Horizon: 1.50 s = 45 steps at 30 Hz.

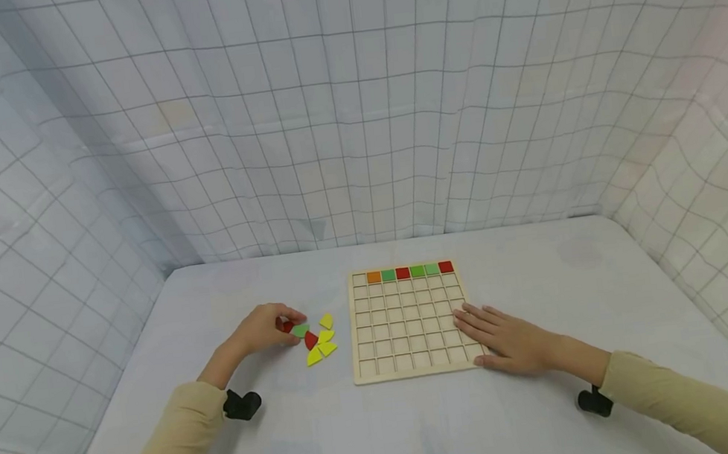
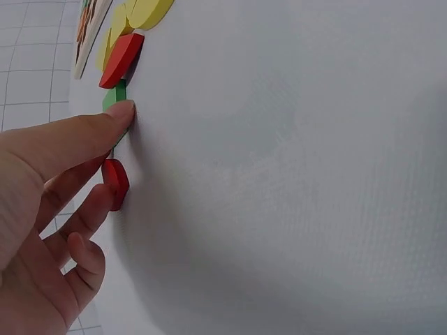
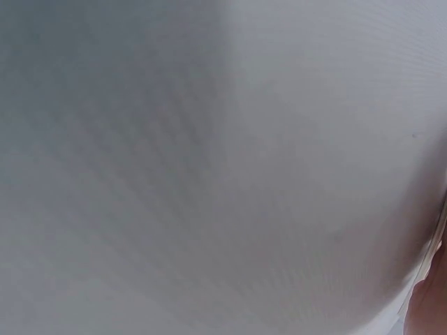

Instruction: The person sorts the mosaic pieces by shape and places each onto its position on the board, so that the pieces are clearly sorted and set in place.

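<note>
A wooden grid board (image 1: 409, 327) lies mid-table; its top row holds orange, green and red square tiles (image 1: 409, 272). My right hand (image 1: 483, 326) rests flat on the board's near right corner, fingers straight. To the left of the board is a small pile of pieces. My left hand (image 1: 287, 324) curls over it and pinches a red piece (image 1: 285, 326) between the thumb and a finger. In the left wrist view the thumb tip (image 2: 122, 112) touches a green piece (image 2: 115, 94), with the red piece (image 2: 116, 183) just below it at my left hand (image 2: 115, 153).
Another red piece (image 1: 311, 339) and yellow pieces (image 1: 325, 340) lie between the left hand and the board. White gridded cloth walls (image 1: 350, 109) enclose the white table (image 1: 386, 419). The right wrist view shows only blurred table surface (image 3: 209, 167).
</note>
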Each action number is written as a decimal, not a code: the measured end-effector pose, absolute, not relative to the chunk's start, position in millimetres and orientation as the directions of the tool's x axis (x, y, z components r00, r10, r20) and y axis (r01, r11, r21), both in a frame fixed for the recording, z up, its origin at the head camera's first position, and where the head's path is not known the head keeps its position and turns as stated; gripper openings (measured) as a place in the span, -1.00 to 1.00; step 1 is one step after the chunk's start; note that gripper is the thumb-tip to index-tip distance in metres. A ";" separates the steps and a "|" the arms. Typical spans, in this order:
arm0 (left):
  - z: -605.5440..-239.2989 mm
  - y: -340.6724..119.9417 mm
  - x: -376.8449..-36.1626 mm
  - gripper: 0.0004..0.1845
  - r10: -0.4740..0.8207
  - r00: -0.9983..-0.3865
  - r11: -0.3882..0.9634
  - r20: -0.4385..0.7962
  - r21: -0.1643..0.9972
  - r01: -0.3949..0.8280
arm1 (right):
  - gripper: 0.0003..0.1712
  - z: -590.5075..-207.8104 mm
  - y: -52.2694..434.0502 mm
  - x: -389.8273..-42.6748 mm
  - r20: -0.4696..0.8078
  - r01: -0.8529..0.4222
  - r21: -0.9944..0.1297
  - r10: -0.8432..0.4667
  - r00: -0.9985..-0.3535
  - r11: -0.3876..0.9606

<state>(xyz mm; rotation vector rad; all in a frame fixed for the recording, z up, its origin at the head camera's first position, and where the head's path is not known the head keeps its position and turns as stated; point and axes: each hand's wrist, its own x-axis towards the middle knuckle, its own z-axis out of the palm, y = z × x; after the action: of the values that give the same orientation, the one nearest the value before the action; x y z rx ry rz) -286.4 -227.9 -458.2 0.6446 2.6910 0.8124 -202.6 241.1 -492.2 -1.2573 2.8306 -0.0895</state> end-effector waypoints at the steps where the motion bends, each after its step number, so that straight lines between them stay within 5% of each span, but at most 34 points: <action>1: -458.3 -228.4 -287.1 -0.63 0.480 -0.870 0.751 -0.114 0.565 0.341 | -0.20 -492.3 241.2 -203.0 -0.013 -0.740 -0.067 -0.743 -0.670 0.669; 25: -451.2 -226.1 -290.9 -0.69 0.451 -0.889 0.788 -0.082 0.505 0.353 | -0.17 -497.8 245.3 -199.0 0.029 -0.763 -0.010 -0.762 -0.647 0.647; 45: -439.6 -165.2 -320.5 -0.66 0.422 -0.906 0.808 0.033 0.438 0.393 | -0.15 -498.6 246.3 -201.6 0.046 -0.774 -0.020 -0.772 -0.634 0.633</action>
<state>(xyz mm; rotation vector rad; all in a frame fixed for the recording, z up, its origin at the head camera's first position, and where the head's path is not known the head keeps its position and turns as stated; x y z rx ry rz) -320.5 -165.2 -439.6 0.6602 2.9246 0.6871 -201.6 246.3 -498.6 -1.3580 2.8691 -0.0605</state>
